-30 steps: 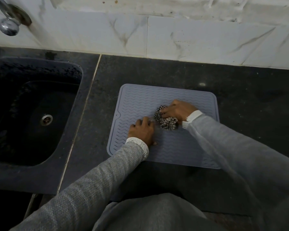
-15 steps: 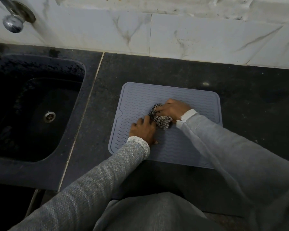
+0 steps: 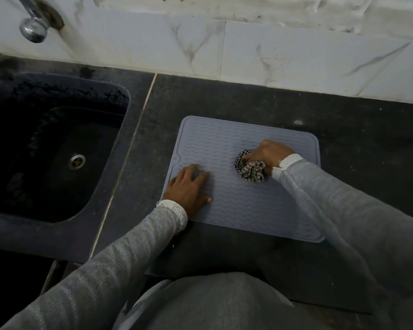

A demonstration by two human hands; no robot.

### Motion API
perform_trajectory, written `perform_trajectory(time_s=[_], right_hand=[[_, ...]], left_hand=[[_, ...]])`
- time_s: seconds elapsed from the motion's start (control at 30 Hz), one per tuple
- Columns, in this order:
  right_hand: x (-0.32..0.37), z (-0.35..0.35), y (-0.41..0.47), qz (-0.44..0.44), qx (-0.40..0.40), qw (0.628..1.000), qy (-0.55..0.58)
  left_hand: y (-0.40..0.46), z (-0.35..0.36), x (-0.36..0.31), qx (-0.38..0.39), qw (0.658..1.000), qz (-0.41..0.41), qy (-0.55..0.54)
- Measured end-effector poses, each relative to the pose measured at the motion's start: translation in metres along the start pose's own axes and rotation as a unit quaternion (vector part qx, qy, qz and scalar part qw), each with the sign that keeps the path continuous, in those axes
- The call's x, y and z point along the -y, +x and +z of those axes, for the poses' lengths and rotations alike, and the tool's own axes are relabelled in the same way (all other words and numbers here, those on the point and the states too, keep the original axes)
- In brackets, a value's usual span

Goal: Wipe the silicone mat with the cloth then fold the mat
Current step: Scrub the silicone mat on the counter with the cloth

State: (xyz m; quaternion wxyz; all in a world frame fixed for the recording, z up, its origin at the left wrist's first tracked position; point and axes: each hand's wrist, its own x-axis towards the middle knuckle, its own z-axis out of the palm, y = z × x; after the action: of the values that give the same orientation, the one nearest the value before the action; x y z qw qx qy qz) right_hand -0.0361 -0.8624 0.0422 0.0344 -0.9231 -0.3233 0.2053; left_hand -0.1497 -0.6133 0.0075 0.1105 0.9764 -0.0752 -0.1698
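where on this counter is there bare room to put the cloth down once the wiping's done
Bare counter lies right of the mat, between it and the wall tiles; another strip runs behind the mat. A narrow strip separates mat and sink. The mat is crowded: left hand presses it, right hand grips the cloth.

tap (image 3: pixel 35 22) cut off by the top edge; mat's (image 3: pixel 236 210) right corner under the sleeve (image 3: pixel 332 210)

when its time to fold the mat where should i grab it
Probably the mat's far right corner, coming from the wall side. It lies flat on the counter, and that raised rim is bare, while the left hand presses the left edge and the right hand grips the cloth.
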Motion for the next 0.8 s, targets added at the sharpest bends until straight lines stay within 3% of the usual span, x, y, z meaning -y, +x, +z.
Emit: perform_trajectory(time_s=[0.17,0.3,0.47,0.63,0.8], right_hand=[[0.04,-0.016,0.033,0.001,-0.053,0.998,0.035],[0.071,0.0,0.057,-0.047,0.007,0.999,-0.011],[0.044,0.013,0.036,-0.075,0.024,0.997,-0.004],[0.027,-0.009,0.022,-0.003,0.03,0.995,-0.093],[0.064,-0.019,0.045,-0.005,-0.01,1.0,-0.026]], left_hand=[[0.001,0.0,0.002,0.006,1.0,0.001,0.002],[0.003,-0.002,0.002,-0.006,1.0,0.016,0.008],[0.005,-0.003,0.007,0.013,1.0,0.01,0.008],[0.005,-0.002,0.004,0.016,1.0,-0.007,-0.003],[0.007,-0.004,0.002,0.016,1.0,-0.005,-0.008]])
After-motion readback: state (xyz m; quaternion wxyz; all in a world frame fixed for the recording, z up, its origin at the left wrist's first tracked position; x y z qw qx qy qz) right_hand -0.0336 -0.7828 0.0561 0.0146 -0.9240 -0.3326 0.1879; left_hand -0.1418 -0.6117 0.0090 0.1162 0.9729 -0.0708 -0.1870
